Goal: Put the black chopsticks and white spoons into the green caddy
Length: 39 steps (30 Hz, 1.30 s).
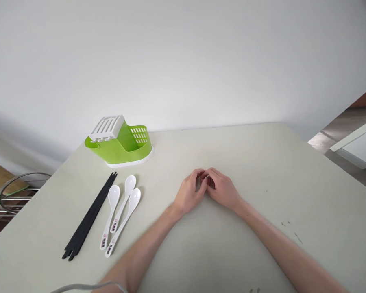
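Observation:
My left hand (189,190) and my right hand (223,188) meet at the middle of the table, fingers curled and fingertips touching each other. I see no object in either one, though some fingertips are hidden. To the left of my left hand lie three white spoons (129,185), bowls toward the wall and printed handles toward me. Beside them is a bundle of black chopsticks (90,217), set at a slant. Behind the cutlery stands a green cutlery holder (118,151) with a white slotted top piece and a white base.
The pale table (247,154) meets a white wall (201,61) at the back. At the left, beyond the table edge, are a metal rack (15,199) and a wooden board (0,177). A grey cable (85,286) crosses the bottom edge near my left forearm.

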Motion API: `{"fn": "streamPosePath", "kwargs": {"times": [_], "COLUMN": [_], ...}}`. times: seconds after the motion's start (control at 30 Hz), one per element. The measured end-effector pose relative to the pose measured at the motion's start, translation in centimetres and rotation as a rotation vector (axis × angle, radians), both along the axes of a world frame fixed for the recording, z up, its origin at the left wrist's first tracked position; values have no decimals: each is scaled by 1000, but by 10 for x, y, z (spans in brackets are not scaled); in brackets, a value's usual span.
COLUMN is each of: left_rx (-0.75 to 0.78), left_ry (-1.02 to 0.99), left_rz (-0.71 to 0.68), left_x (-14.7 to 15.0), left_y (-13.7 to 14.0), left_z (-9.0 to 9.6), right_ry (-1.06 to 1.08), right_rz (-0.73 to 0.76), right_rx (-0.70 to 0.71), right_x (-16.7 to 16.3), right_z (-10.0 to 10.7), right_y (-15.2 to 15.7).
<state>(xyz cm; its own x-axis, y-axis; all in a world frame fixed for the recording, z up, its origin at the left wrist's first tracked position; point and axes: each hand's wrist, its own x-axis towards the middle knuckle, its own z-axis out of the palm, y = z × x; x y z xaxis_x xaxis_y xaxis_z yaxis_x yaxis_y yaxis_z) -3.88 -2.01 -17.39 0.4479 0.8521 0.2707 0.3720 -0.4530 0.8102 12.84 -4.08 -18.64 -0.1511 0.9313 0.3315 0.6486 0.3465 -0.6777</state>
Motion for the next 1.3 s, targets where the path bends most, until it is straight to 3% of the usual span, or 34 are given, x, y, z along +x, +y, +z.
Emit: {"fn": "streamPosePath", "kwargs": {"times": [1.3], "left_rx": [7], "left_ry": [17], "left_rz": [-7], "left_x": [-2], "left_y": [-3], "left_z": [-1], "right_ry": [-33], "right_rz": [-3], "right_rx": [-3], "right_x": [-1], "right_z": [0], "right_y": [-1]}}
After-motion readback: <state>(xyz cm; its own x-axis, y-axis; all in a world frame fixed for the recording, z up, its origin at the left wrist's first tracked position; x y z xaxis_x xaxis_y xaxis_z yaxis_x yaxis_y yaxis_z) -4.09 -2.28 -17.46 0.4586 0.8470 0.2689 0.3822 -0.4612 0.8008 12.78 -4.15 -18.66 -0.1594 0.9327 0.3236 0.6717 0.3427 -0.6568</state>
